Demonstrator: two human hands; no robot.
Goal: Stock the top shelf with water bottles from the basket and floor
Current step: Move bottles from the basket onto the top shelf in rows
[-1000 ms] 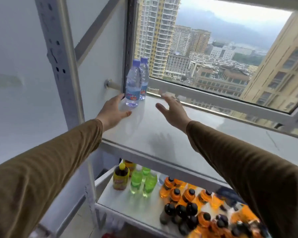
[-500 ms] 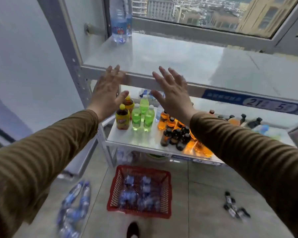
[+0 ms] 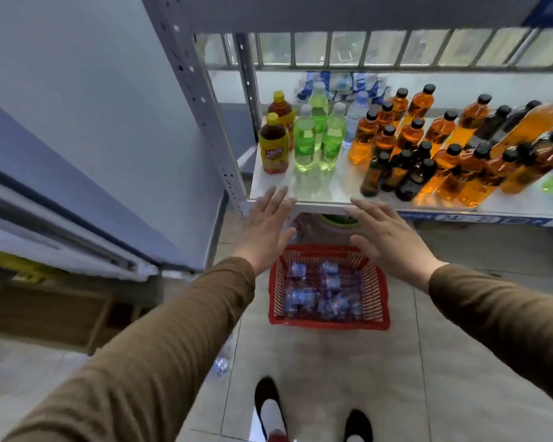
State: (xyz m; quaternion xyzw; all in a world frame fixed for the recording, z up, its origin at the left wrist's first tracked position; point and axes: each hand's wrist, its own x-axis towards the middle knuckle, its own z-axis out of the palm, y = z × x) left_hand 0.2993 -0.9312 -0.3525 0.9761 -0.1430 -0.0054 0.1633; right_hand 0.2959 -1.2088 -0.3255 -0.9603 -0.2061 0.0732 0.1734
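Water bottles lie in the red basket on the tiled floor, below my left hand and right hand, both spread flat, holding nothing; a white shelf of drinks stands just beyond.

View: one head-worn wide-angle camera, no second view. Position: standing height, close before the shelf. Facing: forward and steeply down. In frame: both outstretched arms, the red basket on the floor directly below, the wearer's shoes at the bottom edge. Edges bowed by the lens.
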